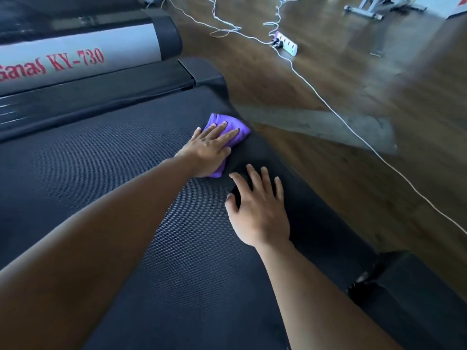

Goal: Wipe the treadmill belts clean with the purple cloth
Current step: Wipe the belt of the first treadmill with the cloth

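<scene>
The black textured treadmill belt (pixel 106 157) fills most of the view. A folded purple cloth (pixel 237 127) lies on it near the belt's far right edge. My left hand (pixel 207 150) lies flat on the cloth with straight fingers, pressing it onto the belt; most of the cloth is hidden beneath the palm. My right hand (pixel 260 210) rests beside it, nearer to me, with fingers spread on the belt by the dark side rail (pixel 326 223).
A second treadmill with a grey side rail (pixel 83 61) printed in red lettering stands at the upper left. Wooden floor (pixel 353 97) lies to the right, crossed by a white cable (pixel 336 114) running to a power strip (pixel 286 44). A metal equipment base (pixel 366 11) stands far back.
</scene>
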